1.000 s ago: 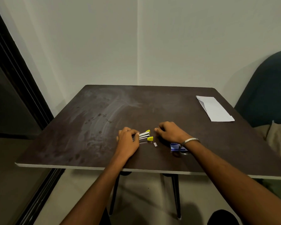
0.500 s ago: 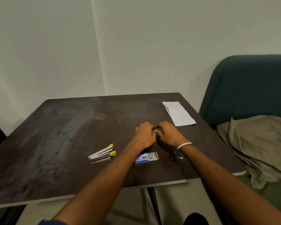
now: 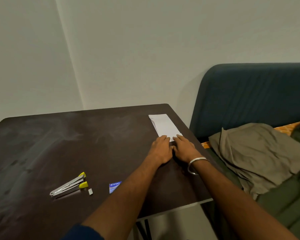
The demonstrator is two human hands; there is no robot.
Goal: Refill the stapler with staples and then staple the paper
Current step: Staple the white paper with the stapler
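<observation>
Both hands flat-ish on the dark table, side by side, fingertips on the near edge of the folded white paper. Left hand lies palm down, fingers extended onto the paper's near-left corner; nothing gripped, looks relaxed and pressing, though thumb side is hidden. Right hand just beside it, touching the left, fingers reaching the paper's near-right corner; cannot tell if it pinches the edge. Silver bangle on the right wrist. Paper sits near the table's far-right corner, long axis running away from the person. Stapler, metal with yellow tips, lies splayed apart well left of the paper and nearer the person. Small grey staple strip just beside the stapler's yellow end. Blue staple box between stapler and left forearm, partly hidden by the arm. Right of the paper, off the table: dark blue sofa with crumpled khaki cloth.
</observation>
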